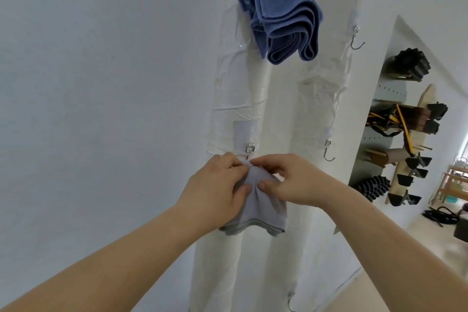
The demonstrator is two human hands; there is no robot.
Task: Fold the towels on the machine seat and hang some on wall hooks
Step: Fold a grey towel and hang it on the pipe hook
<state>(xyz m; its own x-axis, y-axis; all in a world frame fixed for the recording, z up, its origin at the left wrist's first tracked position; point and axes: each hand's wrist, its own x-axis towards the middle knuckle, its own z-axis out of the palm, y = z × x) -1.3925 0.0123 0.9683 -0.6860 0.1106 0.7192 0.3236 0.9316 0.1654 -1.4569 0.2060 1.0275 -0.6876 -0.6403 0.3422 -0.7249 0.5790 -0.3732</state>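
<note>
1. Hanging a towel is the step now. Both hands pinch the top of the grey towel (255, 200) against the white wall (101, 83), just under a metal hook (250, 147).
2. The left hand (217, 185) and right hand (291, 180) squeeze the cloth between thumbs and fingers.
3. A blue towel (281, 20) hangs higher up.
4. Next, I think the bunched top must go over the hook, then the hands let go gently.

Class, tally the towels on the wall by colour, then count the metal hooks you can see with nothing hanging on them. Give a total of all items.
Blue towel: 1
Grey towel, pinched by the left hand and right hand: 1
Bare hooks: 3
Total: 5
</note>
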